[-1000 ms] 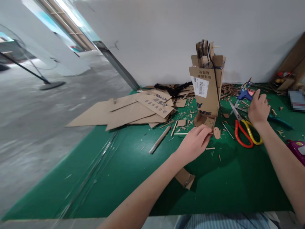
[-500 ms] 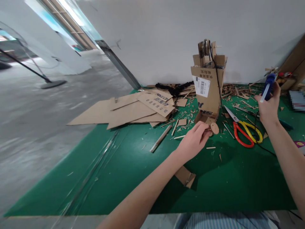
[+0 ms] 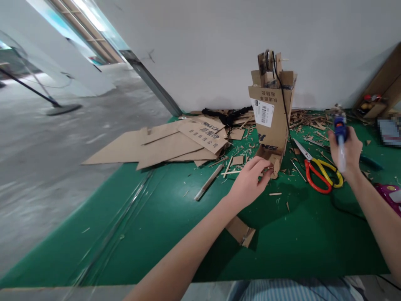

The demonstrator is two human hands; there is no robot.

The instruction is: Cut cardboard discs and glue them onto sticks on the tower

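My left hand [image 3: 249, 182] is closed in a pinch on a small round cardboard piece [image 3: 275, 170], held edge-on at the foot of the tall cardboard tower [image 3: 273, 121]. The tower stands upright on the green table [image 3: 175, 217], with a white barcode label, a black cord down its side and a spool on top. My right hand [image 3: 346, 152] is raised to the right of the tower and grips a blue glue gun [image 3: 340, 129] with a clear glue stick poking out of its back.
Red and yellow scissors [image 3: 318, 171] lie between the tower and my right hand. Flat cardboard sheets [image 3: 163, 144] are piled at the left, with scraps and slivers scattered around. A folded cardboard bit [image 3: 241, 230] lies under my left forearm. A pink object [image 3: 390, 194] sits at the right edge.
My right hand lifted the glue gun off the table, raised it and swung it back toward the tower. My left hand picked the round piece up and brought it to the tower's foot.
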